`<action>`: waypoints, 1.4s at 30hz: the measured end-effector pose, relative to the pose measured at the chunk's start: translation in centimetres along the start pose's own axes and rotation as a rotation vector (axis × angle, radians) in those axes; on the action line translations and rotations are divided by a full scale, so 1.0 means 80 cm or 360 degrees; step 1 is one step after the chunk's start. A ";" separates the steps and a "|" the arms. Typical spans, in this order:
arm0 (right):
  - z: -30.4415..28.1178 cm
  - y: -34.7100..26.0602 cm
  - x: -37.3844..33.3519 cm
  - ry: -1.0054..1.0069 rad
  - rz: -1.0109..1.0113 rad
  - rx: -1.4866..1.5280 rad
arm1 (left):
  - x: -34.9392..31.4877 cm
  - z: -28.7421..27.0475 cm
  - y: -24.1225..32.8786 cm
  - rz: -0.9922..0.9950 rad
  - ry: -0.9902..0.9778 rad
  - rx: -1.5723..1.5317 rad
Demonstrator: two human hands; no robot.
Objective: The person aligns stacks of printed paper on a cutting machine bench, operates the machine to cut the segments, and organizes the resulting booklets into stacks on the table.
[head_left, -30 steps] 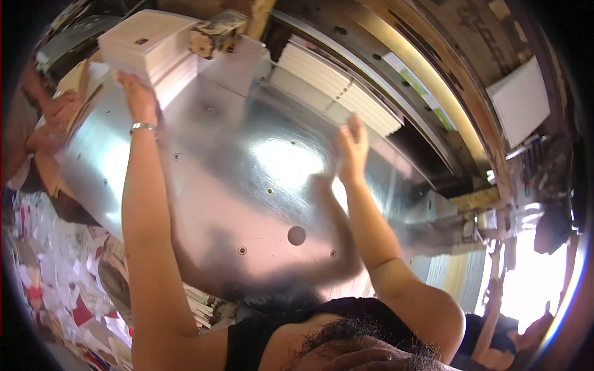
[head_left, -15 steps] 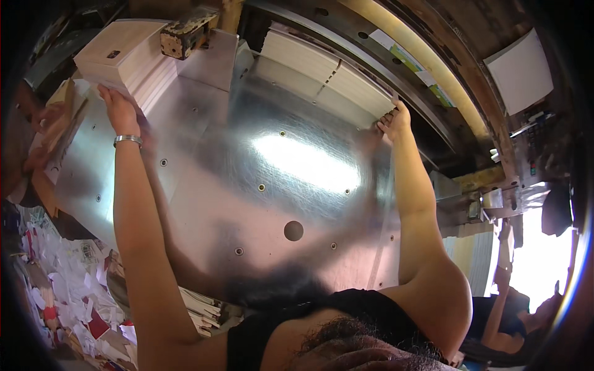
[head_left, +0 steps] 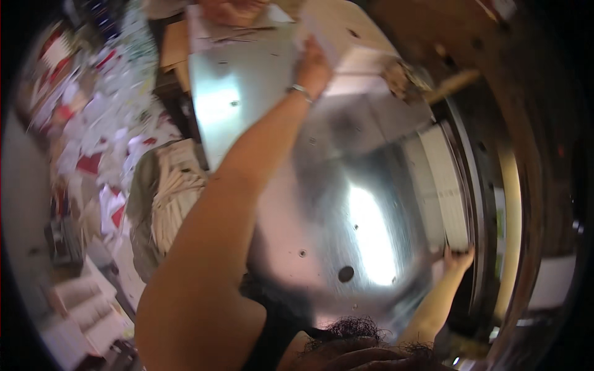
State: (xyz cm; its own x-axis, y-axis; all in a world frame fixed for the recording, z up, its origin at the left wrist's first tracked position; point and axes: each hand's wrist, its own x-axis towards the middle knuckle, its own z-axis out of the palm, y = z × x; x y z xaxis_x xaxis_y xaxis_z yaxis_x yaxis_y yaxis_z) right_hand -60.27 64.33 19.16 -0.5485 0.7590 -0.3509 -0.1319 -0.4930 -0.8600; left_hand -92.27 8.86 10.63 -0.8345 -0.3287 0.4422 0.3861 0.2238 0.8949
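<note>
My left hand [head_left: 314,67] reaches to the far side of a metal table [head_left: 297,213]. Its fingers are stretched out against the near side of a thick paper stack [head_left: 352,34], blurred by motion. A metal bracelet [head_left: 301,93] circles that wrist. At the right, my right hand [head_left: 458,261] is at the near end of a long row of paper stacks [head_left: 447,179]. Thumb and fingers are apart there, touching or almost touching the end; which of the two I cannot tell.
A worn metal block [head_left: 405,80] sits beside the thick stack. A long rail [head_left: 510,235] runs behind the row. Paper scraps [head_left: 99,142] cover the floor at left, near a grey sack of paper strips [head_left: 145,210]. Another person's hand [head_left: 232,9] is at the far edge.
The view has swung left, bringing more of the scrap-covered floor in and blurring the scene. Both hands stay at their stacks.
</note>
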 end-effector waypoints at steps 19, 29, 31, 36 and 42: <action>-0.333 0.010 -0.233 -0.0565 0.0192 -0.0433 | -0.006 -0.025 0.024 -0.0216 0.0105 -0.0278; -0.311 0.015 -0.418 -0.0559 0.0319 -0.0631 | -0.131 -0.042 0.061 -0.0086 -0.0082 0.0225; -0.296 0.023 -0.392 -0.0641 0.0186 -0.0652 | -0.214 -0.062 0.120 -0.0178 -0.0618 0.0427; -0.242 0.051 -0.291 -0.1024 -0.0245 -0.0567 | -0.418 -0.140 0.239 -0.0039 -0.1583 0.0567; -0.178 0.061 -0.255 -0.0909 -0.0966 -0.1240 | -0.557 -0.159 0.305 0.0382 -0.2101 0.0460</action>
State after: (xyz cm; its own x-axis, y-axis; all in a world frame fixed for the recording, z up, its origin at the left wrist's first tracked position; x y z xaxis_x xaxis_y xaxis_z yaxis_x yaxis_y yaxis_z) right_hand -37.98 52.51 16.86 -0.8910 0.3791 0.2500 -0.0646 0.4390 -0.8962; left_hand -40.69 17.27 13.51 -0.5731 0.8178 0.0527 0.6137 0.3857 0.6889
